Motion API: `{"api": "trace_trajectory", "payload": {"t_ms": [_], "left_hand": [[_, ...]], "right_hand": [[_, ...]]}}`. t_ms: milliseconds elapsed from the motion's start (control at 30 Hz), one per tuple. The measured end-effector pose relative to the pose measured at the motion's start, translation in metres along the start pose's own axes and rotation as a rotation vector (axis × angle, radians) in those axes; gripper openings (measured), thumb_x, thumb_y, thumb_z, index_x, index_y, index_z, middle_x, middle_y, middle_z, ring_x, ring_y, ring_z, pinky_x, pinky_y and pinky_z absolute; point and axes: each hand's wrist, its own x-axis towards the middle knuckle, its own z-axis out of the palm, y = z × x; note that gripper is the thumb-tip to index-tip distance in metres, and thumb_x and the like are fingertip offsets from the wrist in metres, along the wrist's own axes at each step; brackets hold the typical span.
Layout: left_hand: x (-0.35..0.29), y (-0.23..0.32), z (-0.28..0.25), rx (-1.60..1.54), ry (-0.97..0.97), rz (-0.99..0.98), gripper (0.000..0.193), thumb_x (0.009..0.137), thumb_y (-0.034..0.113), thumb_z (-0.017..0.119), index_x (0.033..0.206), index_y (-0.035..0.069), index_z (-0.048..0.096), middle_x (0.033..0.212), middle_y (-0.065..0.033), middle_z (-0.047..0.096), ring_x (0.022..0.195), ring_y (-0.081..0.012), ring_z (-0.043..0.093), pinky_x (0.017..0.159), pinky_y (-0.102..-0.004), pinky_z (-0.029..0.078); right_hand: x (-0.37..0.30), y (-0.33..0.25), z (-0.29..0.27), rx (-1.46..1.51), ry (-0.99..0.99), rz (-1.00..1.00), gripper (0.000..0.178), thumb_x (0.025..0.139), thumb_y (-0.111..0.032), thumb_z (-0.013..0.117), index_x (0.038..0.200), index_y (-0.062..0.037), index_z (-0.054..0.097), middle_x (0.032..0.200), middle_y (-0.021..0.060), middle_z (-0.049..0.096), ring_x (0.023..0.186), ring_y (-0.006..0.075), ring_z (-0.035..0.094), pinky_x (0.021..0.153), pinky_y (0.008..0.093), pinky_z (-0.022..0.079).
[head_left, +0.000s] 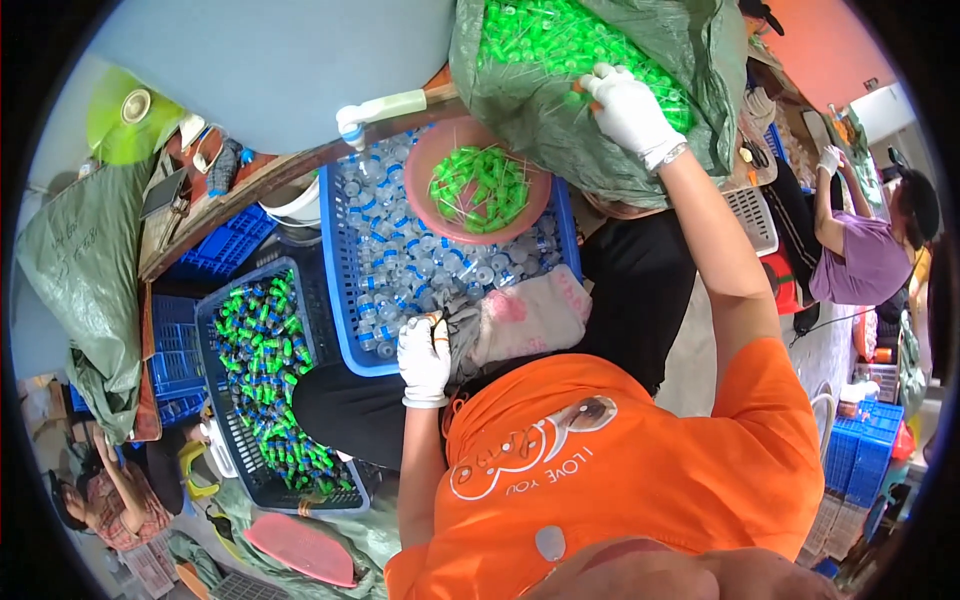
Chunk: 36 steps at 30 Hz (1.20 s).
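Green stemmed caps (560,38) lie every which way just beyond the half-curled right hand (630,112), the curled left hand (424,362) well apart; what either holds, I can't tell.

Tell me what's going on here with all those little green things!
A person in an orange shirt has their gloved right grip at the green caps in a big sack. Their gloved left grip is by the near edge of a blue basket, beside a grey cloth; whether it holds anything is hard to see. The basket holds small clear bottles, and a pink bowl of more green caps sits on top.
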Motion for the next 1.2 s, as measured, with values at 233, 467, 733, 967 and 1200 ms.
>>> {"api": "trace_trajectory", "payload": {"t_ms": [233,467,733,967,1200], "left_hand": [[0.005,0.008,-0.007,-0.005,0.022,-0.04,0.015,0.085,0.009,0.063,0.1,0.005,0.066,0.094,-0.0141,0.065,0.089,-0.0347,0.059,0.079,-0.0411,0.048],[0.004,0.006,-0.013,0.01,-0.025,-0.08,0.012,0.088,0.011,0.062,0.098,0.007,0.066,0.09,-0.0124,0.064,0.084,-0.0332,0.058,0.076,-0.0408,0.047],[0.013,0.009,-0.001,-0.02,0.02,-0.014,0.012,0.088,0.015,0.063,0.096,0.007,0.067,0.094,-0.014,0.066,0.091,-0.0339,0.061,0.081,-0.0414,0.048],[-0.02,-0.033,0.015,0.227,-0.235,-0.144,0.018,0.092,0.017,0.061,0.099,0.002,0.066,0.098,-0.0177,0.066,0.092,-0.0361,0.061,0.083,-0.0415,0.048],[-0.029,-0.072,0.018,0.315,0.008,0.09,0.018,0.091,0.019,0.062,0.098,0.002,0.064,0.094,-0.0176,0.065,0.086,-0.0381,0.06,0.076,-0.0443,0.049]], "right_hand": [[0.01,0.01,0.019,0.094,-0.055,0.0,0.024,0.083,-0.016,0.064,0.105,-0.0054,0.063,0.095,0.0155,0.063,0.088,0.0338,0.061,0.079,0.0412,0.05],[0.016,-0.022,-0.011,0.153,0.295,0.016,0.017,0.087,-0.012,0.061,0.102,-0.0033,0.062,0.098,0.0129,0.066,0.093,0.0288,0.064,0.081,0.0363,0.05],[0.025,-0.129,-0.095,1.563,-0.179,0.074,0.016,0.088,-0.006,0.058,0.103,-0.0026,0.063,0.098,0.0059,0.065,0.086,0.0152,0.062,0.078,0.0268,0.049],[0.013,-0.153,-0.129,2.264,-0.673,-0.268,0.021,0.088,-0.024,0.064,0.1,-0.0069,0.068,0.08,0.0052,0.063,0.079,0.0133,0.058,0.072,0.028,0.046],[0.003,-0.129,-0.132,2.459,-0.696,-0.448,0.023,0.085,-0.019,0.067,0.104,-0.0068,0.067,0.088,0.0004,0.061,0.077,0.0092,0.057,0.063,0.0276,0.048]]}}
